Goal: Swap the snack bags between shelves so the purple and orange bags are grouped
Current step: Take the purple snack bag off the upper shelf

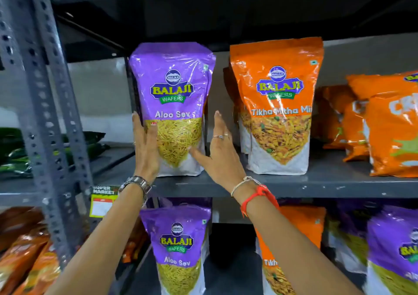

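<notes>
A purple Aloo Sev bag (174,86) stands upright on the upper shelf (316,187). My left hand (146,149) lies against its left side, fingers on the front edge. My right hand (222,154) is at its right side, thumb on the lower front and fingers stretched upward. To the right of this bag stands an orange Tikha Mitha Mix bag (278,113). On the shelf below are another purple bag (178,245), an orange bag (300,226) partly hidden by my right forearm, and more purple bags (393,249) at the right.
Orange crisp bags (389,125) fill the upper shelf's right end. A perforated grey upright post (45,113) stands left of the purple bag, with green bags (13,149) beyond it. A price tag (101,202) hangs on the shelf edge. Orange-brown bags (24,256) sit at lower left.
</notes>
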